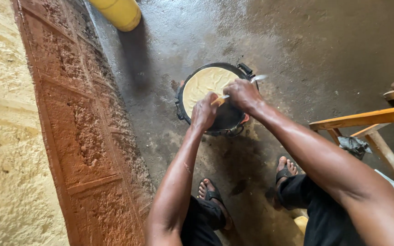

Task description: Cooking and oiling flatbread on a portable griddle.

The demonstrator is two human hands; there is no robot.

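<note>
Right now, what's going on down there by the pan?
A person crouches over a round black pan on the wet concrete floor. A pale flatbread lies in it, covering the left part. The right hand has its grip on a spoon held over the pan's edge, and the left hand pinches a small light-coloured piece beside it. A wooden stool stands to the right, a yellow container at the top.

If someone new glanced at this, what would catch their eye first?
The round black pan on the wet floor at centre, with a pale flatbread spread in it. The left hand and right hand meet over the pan, the right gripping a thin utensil. A rough red-brown wall strip fills the left side.
</note>
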